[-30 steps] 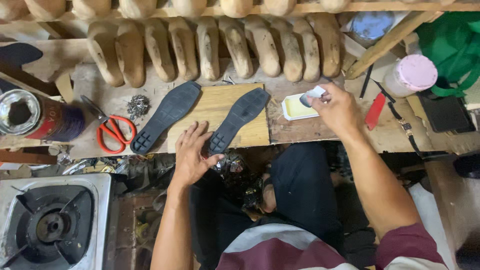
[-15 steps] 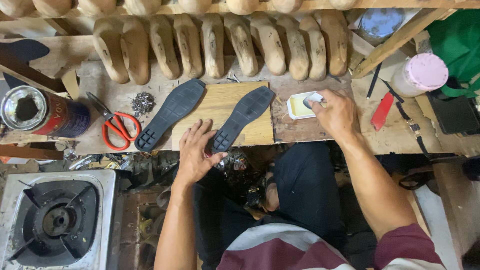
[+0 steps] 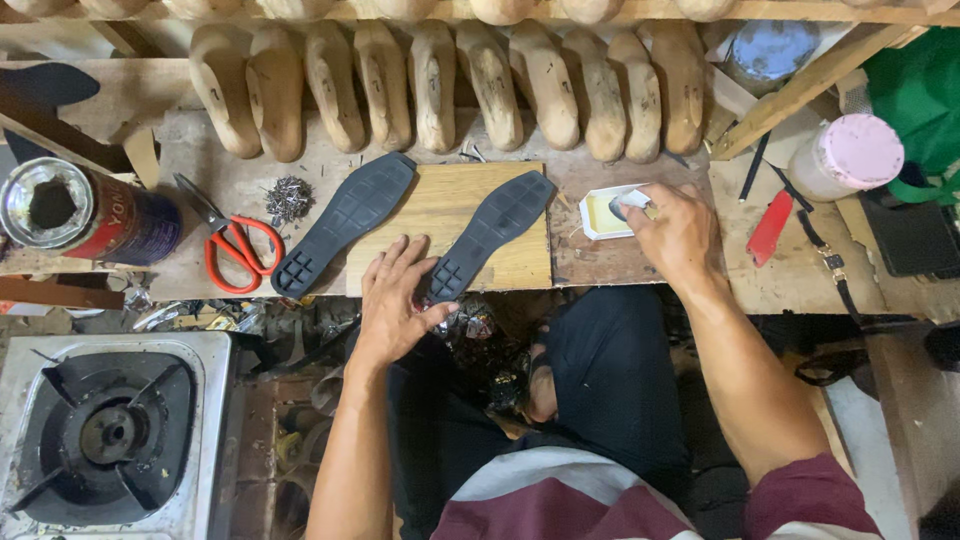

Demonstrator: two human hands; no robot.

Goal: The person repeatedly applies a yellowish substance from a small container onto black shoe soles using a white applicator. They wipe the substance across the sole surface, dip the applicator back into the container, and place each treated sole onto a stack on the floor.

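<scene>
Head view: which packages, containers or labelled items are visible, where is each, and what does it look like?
Tin can: far left of the bench, lying tilted, open top, dark residue inside, red and dark blue printed label.
White tray: right of the two black soles, small, rectangular, yellowish inside; the right hand reaches into it.
Pink-lidded jar: right side of the bench, round, pale body.
Round blue-grey lid: top right, partly hidden.

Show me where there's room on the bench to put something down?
The wooden board is bare between the two black soles. Bare bench lies below the white dish, and more past the right hand, below the red knife. It is crowded around the scissors, nails and can.
</scene>
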